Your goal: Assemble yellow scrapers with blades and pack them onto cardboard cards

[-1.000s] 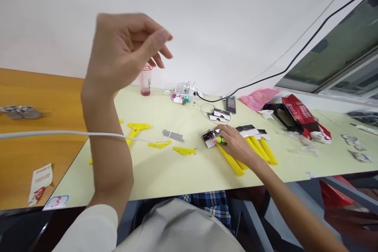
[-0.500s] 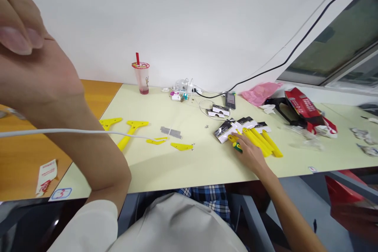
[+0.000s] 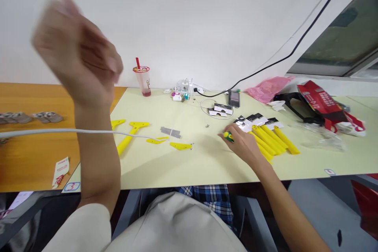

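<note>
My left hand (image 3: 79, 53) is raised high on the left against the wall, smeared by motion. Its fingers look bent, and nothing shows in them. My right hand (image 3: 243, 143) is closed around the yellow-and-green handle of what looks like a screwdriver (image 3: 228, 136), just over the table; its tip is hidden. Beside that hand lie several yellow scraper handles (image 3: 273, 141) and black-and-white packets (image 3: 257, 119). Left of it are small metal screws (image 3: 207, 126), a flat yellow piece (image 3: 180, 146), grey strips (image 3: 171, 132) and a yellow T-shaped scraper (image 3: 130, 136).
A white cable (image 3: 88, 130) crosses in front of my left forearm. Along the wall stand a plastic cup (image 3: 144, 82) with a straw and a power strip (image 3: 183, 86). Pink plastic (image 3: 270, 88) and a red bag (image 3: 321, 100) lie at the right. An orange-brown table (image 3: 23, 98) adjoins on the left.
My left hand has swung right, further into view. My right hand has moved left, off the packets and yellow handles, with the screwdriver in it. The view has shifted slightly left.
</note>
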The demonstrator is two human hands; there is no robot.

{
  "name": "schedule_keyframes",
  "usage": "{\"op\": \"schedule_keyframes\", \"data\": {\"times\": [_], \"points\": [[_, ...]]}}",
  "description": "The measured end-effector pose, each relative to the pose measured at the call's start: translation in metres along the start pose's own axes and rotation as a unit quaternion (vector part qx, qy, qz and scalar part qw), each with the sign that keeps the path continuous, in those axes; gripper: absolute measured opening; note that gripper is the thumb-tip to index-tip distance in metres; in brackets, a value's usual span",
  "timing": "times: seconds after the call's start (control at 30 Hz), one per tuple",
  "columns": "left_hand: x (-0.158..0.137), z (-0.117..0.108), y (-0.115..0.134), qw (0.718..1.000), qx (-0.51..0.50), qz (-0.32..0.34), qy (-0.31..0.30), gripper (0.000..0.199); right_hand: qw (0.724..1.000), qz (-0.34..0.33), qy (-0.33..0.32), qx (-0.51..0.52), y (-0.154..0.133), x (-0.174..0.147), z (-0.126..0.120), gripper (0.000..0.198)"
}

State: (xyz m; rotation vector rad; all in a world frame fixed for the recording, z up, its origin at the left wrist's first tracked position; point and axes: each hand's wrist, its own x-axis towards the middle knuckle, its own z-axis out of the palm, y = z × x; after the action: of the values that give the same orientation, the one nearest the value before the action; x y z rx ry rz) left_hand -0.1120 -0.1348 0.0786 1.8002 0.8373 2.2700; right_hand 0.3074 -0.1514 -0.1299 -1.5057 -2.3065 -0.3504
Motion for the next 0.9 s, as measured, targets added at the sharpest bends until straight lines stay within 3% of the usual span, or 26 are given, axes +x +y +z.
{"op": "schedule_keyframes", "data": {"times": [0.03, 0.1, 0.17, 0.2, 0.27, 0.33, 0.4, 0.47, 0.57, 0.7, 0.8, 0.9], "points": [[-0.007, 0.003, -0.003, 1.000, -0.011, 0.012, -0.012, 0.044, 0.999, -0.009, -0.032, 0.009, -0.015, 0.012, 0.001, 0.037], [-0.027, -0.002, -0.016, 0.977, 0.092, -0.093, -0.171, 0.036, 0.992, -0.058, -0.100, 0.044, -0.043, 0.034, 0.006, 0.040], [-0.056, -0.022, -0.035, 0.909, 0.237, -0.185, -0.289, 0.040, 0.978, -0.123, -0.150, 0.082, -0.067, 0.053, 0.014, 0.043], [-0.072, -0.036, -0.045, 0.867, 0.313, -0.218, -0.320, 0.042, 0.970, -0.145, -0.169, 0.101, -0.077, 0.061, 0.019, 0.046], [-0.106, -0.066, -0.061, 0.786, 0.437, -0.272, -0.342, 0.045, 0.956, -0.180, -0.196, 0.127, -0.090, 0.071, 0.027, 0.051], [-0.137, -0.092, -0.071, 0.727, 0.506, -0.296, -0.357, 0.056, 0.949, -0.197, -0.206, 0.137, -0.097, 0.075, 0.034, 0.055], [-0.160, -0.107, -0.075, 0.687, 0.533, -0.321, -0.374, 0.061, 0.948, -0.201, -0.203, 0.142, -0.098, 0.074, 0.040, 0.055], [-0.172, -0.112, -0.075, 0.675, 0.522, -0.343, -0.392, 0.056, 0.949, -0.199, -0.196, 0.147, -0.098, 0.069, 0.046, 0.052], [-0.176, -0.109, -0.073, 0.692, 0.505, -0.339, -0.389, 0.050, 0.953, -0.193, -0.180, 0.149, -0.096, 0.062, 0.053, 0.047], [-0.166, -0.096, -0.065, 0.739, 0.494, -0.326, -0.322, 0.056, 0.956, -0.183, -0.165, 0.161, -0.095, 0.059, 0.058, 0.048], [-0.158, -0.079, -0.055, 0.818, 0.415, -0.327, -0.226, 0.059, 0.957, -0.174, -0.151, 0.176, -0.095, 0.060, 0.059, 0.046], [-0.152, -0.053, -0.042, 0.907, 0.219, -0.333, -0.138, 0.059, 0.960, -0.156, -0.139, 0.186, -0.094, 0.061, 0.059, 0.042]]}}
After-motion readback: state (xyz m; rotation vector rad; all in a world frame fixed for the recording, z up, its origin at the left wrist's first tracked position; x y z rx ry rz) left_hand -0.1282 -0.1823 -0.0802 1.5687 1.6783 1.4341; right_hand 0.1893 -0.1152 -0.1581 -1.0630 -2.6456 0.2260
